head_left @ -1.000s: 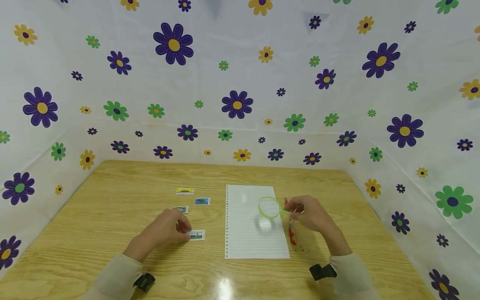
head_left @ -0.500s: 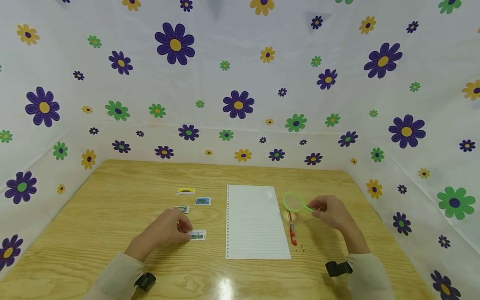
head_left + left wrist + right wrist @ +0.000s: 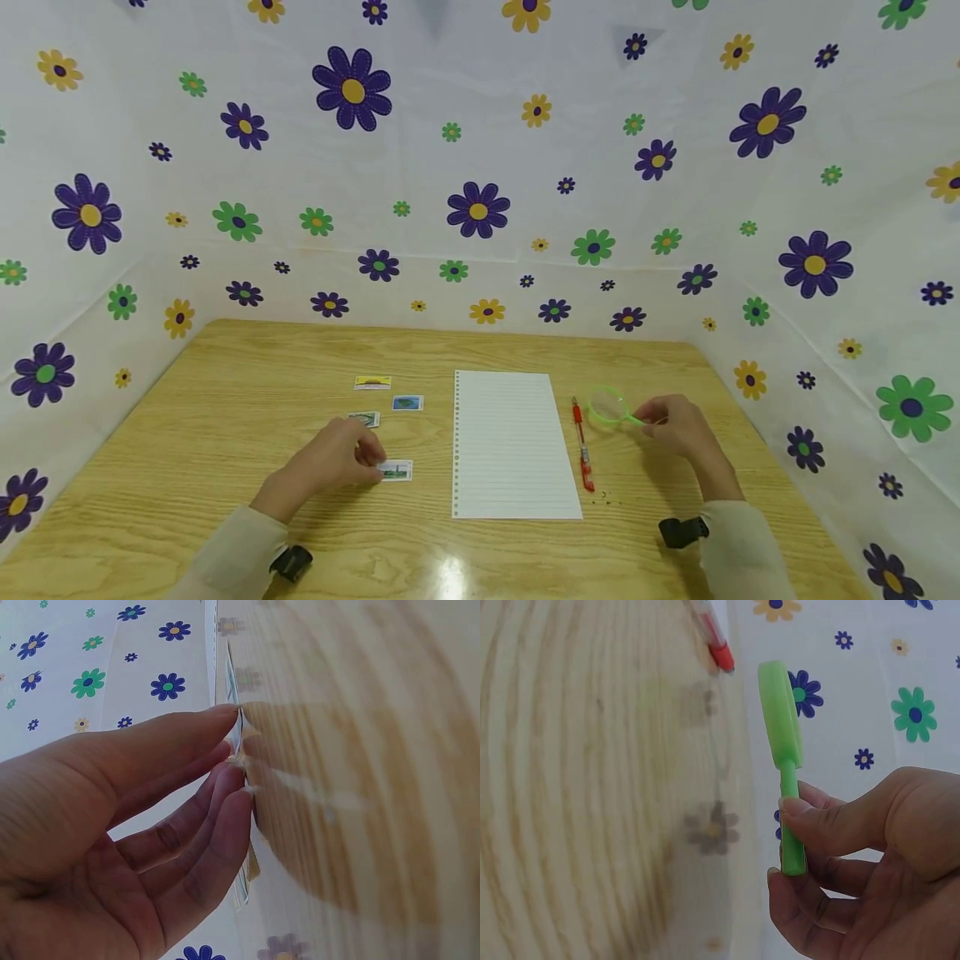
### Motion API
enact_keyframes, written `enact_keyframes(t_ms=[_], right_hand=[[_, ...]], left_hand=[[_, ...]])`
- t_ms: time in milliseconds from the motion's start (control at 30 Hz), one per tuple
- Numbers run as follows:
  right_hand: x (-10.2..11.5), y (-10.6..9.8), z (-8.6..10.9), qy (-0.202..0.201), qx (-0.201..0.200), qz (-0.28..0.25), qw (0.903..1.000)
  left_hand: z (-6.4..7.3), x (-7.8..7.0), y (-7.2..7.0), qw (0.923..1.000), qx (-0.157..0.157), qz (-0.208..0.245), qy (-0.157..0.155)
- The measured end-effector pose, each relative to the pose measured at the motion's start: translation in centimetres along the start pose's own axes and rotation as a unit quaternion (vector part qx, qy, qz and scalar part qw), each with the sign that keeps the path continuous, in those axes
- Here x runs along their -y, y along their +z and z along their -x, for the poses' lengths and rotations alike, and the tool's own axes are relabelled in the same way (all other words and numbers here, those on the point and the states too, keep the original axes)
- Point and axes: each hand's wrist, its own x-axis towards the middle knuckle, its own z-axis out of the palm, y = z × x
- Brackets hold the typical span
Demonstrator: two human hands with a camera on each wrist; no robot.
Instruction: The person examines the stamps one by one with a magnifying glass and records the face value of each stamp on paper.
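My left hand [image 3: 330, 454] is at a small postage stamp [image 3: 395, 471] with a green picture. Its thumb and curled fingertips hold the stamp's left end, low at the table, and in the left wrist view the stamp [image 3: 233, 686] shows edge-on beside the thumb tip. My right hand [image 3: 678, 425] pinches the thin handle of a light green magnifying glass [image 3: 609, 405] between thumb and fingers. The lens is to the right of the red pen [image 3: 582, 446], raised off the table. In the right wrist view the green frame [image 3: 780, 712] appears side-on.
A lined, punched sheet of paper [image 3: 513, 446] lies mid-table. Beyond my left hand are a yellow stamp [image 3: 372, 382], a blue stamp [image 3: 407, 403] and a partly covered stamp [image 3: 365, 418]. Dark crumbs [image 3: 606, 500] lie below the pen. Flowered cloth [image 3: 480, 167] surrounds the wooden table [image 3: 300, 350].
My right hand has carried the magnifying glass rightward from over the paper to past the pen, uncovering the pen. The left hand stays at its stamp.
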Motion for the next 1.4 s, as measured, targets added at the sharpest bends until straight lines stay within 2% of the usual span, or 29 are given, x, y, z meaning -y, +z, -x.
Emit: enact_keyframes(t_ms=[267,700,967,1400], right_hand=[[-0.9,0.4,-0.5,0.033,0.002,-0.008,0.9994],[-1.4,0.5,-0.6,0.055,-0.002,-0.007,0.9985],[-2.0,0.4,-0.6,0.056,-0.002,0.001,0.9984],[-1.9,0.1,-0.4,0.059,0.0,-0.002,0.9982]], left_hand=[[0.0,0.0,0.0,1.0,0.0,-0.001,0.007],[-0.1,0.2,0.1,1.0,-0.004,-0.002,0.007],[0.0,0.1,0.0,0.9998,-0.005,-0.003,0.018],[-0.1,0.2,-0.1,0.9999,-0.003,-0.009,0.013]])
